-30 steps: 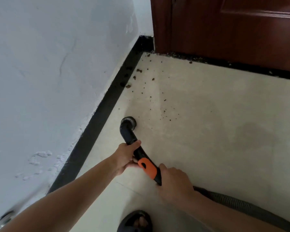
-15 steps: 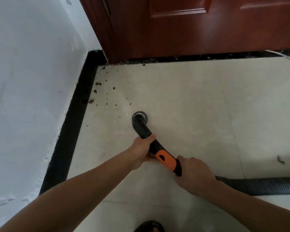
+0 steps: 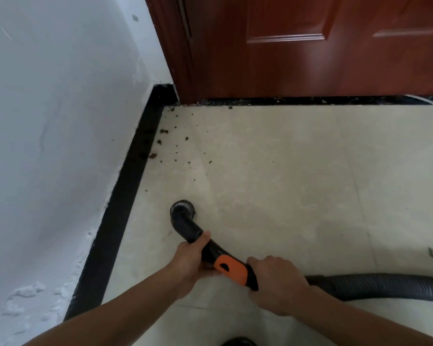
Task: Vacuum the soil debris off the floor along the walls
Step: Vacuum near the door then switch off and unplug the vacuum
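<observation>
Noting the white wall (image 3: 60, 121) running down the left. The pale floor (image 3: 298, 183) is spreading right, up to the brown door (image 3: 310, 58). The black baseboard (image 3: 125, 208) is lining the wall. The ribbed hose (image 3: 385, 287) is trailing in from the right. The vacuum wand (image 3: 185, 222) is resting brush-down on the floor, near the baseboard. The left hand (image 3: 190, 260) fingers are curling round the black tube ahead of the orange grip (image 3: 231, 268), and the right hand (image 3: 278, 280) fingers are wrapping its rear end. The soil debris (image 3: 163, 131) is lying in the corner, well beyond brush and fingers.
</observation>
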